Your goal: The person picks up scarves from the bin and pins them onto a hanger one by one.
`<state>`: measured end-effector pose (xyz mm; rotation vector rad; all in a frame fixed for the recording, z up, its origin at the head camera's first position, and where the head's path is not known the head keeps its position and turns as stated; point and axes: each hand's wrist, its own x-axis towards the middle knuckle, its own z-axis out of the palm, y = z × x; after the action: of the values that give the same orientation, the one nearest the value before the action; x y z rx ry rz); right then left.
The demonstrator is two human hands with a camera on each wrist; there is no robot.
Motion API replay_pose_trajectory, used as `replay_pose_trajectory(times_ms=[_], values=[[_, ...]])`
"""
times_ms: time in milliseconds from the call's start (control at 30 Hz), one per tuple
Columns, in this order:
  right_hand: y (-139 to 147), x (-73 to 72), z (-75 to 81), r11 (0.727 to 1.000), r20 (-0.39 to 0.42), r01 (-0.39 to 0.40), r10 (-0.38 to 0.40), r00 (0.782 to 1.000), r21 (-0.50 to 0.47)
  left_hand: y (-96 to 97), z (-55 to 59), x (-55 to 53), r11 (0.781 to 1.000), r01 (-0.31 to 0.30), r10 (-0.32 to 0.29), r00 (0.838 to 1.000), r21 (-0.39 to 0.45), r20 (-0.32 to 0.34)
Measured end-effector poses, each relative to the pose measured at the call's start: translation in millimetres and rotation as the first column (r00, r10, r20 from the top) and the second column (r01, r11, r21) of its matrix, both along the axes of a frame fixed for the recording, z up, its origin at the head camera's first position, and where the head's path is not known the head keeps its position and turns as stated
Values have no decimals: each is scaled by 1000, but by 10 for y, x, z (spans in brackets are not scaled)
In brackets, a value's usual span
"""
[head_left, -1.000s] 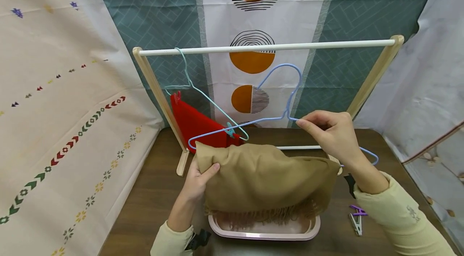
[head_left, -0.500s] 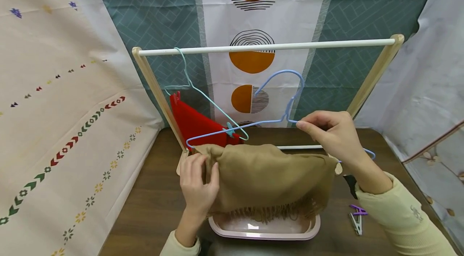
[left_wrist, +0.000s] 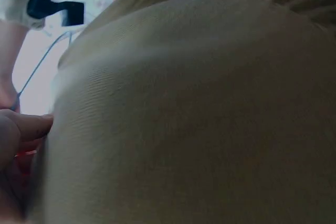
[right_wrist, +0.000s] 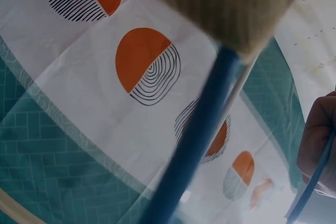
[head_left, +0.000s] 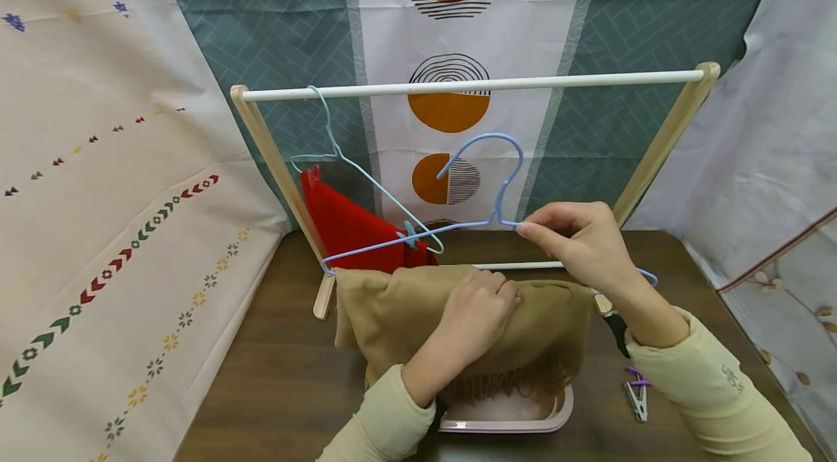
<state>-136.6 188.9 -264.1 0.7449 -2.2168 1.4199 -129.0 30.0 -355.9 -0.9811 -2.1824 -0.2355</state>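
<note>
A tan fringed scarf [head_left: 405, 302] hangs folded over the lower bar of a light-blue clothes hanger [head_left: 405, 237]. My right hand [head_left: 582, 244] pinches that hanger by thumb and fingers on its shoulder, just right of the hook. Near the middle of the scarf's top fold, my left hand [head_left: 477, 309] holds the cloth, its fingers bent over the fold. In the left wrist view the scarf [left_wrist: 184, 108] fills most of the picture, a fingertip at its edge. The hanger's bar [right_wrist: 194, 140] crosses the right wrist view, below the scarf's end.
Behind stands a rack with a white rod [head_left: 562, 81] and wooden legs. A mint hanger [head_left: 373, 186] on it carries a red cloth [head_left: 346, 219] held by clothespins. A pink basin [head_left: 503, 426] sits under the scarf. A purple-and-white clothespin [head_left: 637, 400] lies on the right.
My left hand has moved from the scarf's left end to the middle of its top fold. The left end hangs more spread out. My right hand keeps its pinch, and the hanger hook has dropped slightly.
</note>
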Motion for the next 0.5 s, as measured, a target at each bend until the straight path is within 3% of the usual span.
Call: replay_pose_trajectory(times_ms=[67, 300, 500], values=[[-10, -1, 2, 1000, -6, 0, 0, 1000, -7, 62, -15, -21, 999, 28, -27, 999, -39, 23], [-50, -30, -28, 999, 29, -11, 12, 999, -38, 178, -47, -90, 989, 124, -124, 992, -81, 3], [-99, -56, -55, 1000, 68, -24, 23, 997, 8, 147, -85, -118, 988, 94, -93, 996, -123, 15]])
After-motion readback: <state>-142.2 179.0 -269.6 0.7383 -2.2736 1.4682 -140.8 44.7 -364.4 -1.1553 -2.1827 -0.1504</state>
